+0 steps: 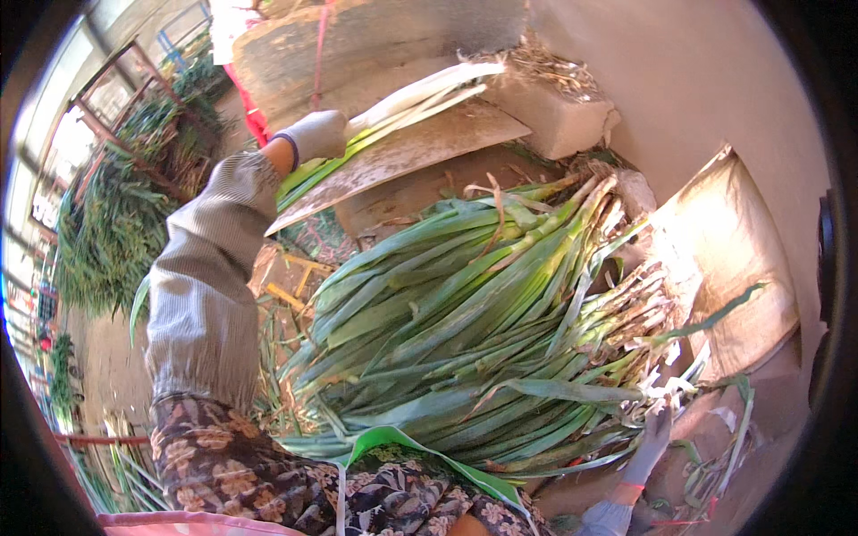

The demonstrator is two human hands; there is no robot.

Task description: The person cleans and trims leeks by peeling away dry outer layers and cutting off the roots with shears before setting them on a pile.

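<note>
At the upper left, my left hand (318,137), in a pale work glove, is closed around a bunch of cleaned green onions (415,100); their white ends point to the upper right, above a wooden board (409,147). Before me lies a big pile of green onions (462,321), leaves to the left and dry, dirty root ends to the right. My right hand (657,425), gloved too, is at the pile's lower right, touching whitish peelings or root ends; its fingers are too small and blurred to tell whether they grip anything.
A stone block (556,120) topped with dry root scraps stands beyond the board. A pale sack (737,268) leans by the wall (697,80) at right. Heaped green onions (114,234) stand by a metal frame at far left. Leaf scraps (730,462) litter the lower right.
</note>
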